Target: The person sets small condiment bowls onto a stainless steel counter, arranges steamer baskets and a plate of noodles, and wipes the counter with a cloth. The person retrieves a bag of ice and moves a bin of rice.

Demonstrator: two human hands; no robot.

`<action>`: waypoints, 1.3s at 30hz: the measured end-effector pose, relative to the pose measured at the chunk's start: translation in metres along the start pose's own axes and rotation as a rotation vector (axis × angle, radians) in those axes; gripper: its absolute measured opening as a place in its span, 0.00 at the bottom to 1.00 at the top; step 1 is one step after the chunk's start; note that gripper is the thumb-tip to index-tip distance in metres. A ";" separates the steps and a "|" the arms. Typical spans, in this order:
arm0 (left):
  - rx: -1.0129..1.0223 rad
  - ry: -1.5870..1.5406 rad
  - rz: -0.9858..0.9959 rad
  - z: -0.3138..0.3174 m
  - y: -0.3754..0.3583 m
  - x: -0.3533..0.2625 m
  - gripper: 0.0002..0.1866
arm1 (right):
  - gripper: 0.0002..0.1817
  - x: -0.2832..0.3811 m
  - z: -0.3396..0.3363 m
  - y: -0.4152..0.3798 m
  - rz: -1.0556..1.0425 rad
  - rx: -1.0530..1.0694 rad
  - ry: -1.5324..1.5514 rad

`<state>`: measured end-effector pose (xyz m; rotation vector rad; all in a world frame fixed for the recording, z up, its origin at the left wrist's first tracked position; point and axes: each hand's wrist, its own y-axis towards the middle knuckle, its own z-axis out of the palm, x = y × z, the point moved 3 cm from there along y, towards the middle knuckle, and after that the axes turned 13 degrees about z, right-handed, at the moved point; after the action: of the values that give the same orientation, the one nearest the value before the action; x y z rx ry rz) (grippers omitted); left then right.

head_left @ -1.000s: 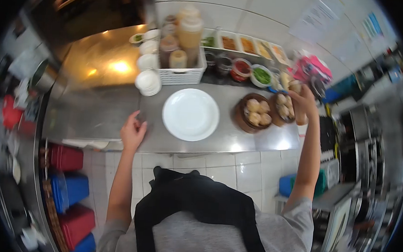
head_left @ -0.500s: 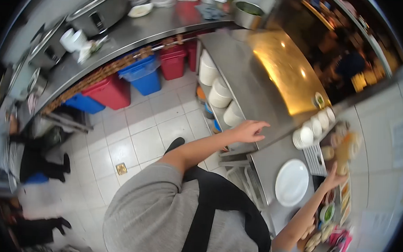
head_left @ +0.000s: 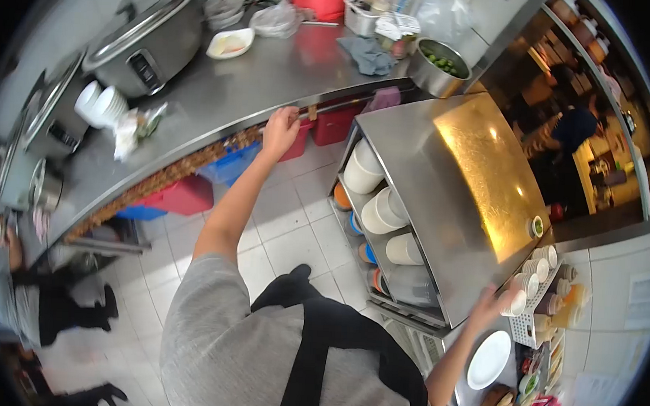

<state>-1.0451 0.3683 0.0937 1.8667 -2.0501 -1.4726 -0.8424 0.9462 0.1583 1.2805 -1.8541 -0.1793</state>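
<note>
My left hand (head_left: 281,131) is in the air near the front edge of the long steel counter (head_left: 227,96), its fingers curled; anything in them is too small to make out. Blurred, my right hand (head_left: 488,306) is beside the stacked white cups (head_left: 527,284) at the right end of the steel worktop (head_left: 423,179). Its fingers are smeared, so a hold on a cup cannot be made out. Just below that hand lies a white oval plate (head_left: 489,360). A perforated white basket (head_left: 527,327) stands beside the cups.
Rice cookers (head_left: 144,50), a white dish (head_left: 230,43) and a steel pot of green items (head_left: 439,65) stand on the long counter. Red bins (head_left: 184,194) are under it. White containers (head_left: 384,210) fill the shelves. A co-worker (head_left: 18,288) stands far left.
My body has moved toward the long counter. My left hand has gone from above the steel worktop to the counter's edge; my right hand has left the bottle and is beside the cups.
</note>
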 end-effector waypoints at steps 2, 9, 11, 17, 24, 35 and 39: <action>0.133 0.058 0.056 0.045 0.056 0.006 0.19 | 0.29 0.074 0.030 -0.030 -0.057 0.119 0.053; 0.413 0.117 0.191 0.197 0.176 -0.019 0.35 | 0.27 0.109 0.051 -0.133 0.185 0.415 -0.030; 0.507 0.144 0.049 0.233 0.199 -0.007 0.38 | 0.27 0.104 0.041 -0.154 0.322 0.438 0.003; 0.074 0.002 0.030 0.213 0.220 0.000 0.24 | 0.24 0.103 0.014 -0.177 0.506 0.359 -0.062; -0.124 -0.857 0.120 0.116 0.211 -0.078 0.10 | 0.20 0.101 0.006 -0.190 0.567 0.370 0.083; 1.543 -0.760 0.947 0.030 -0.170 -0.376 0.10 | 0.20 0.106 -0.068 -0.197 0.393 0.272 0.442; 1.440 -1.040 0.959 0.008 -0.238 -0.460 0.11 | 0.18 0.067 -0.135 -0.221 0.654 0.413 0.685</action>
<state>-0.7300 0.7663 0.1990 -0.6879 -3.9925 -0.5249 -0.5998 0.8332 0.1604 0.7649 -1.6191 0.9177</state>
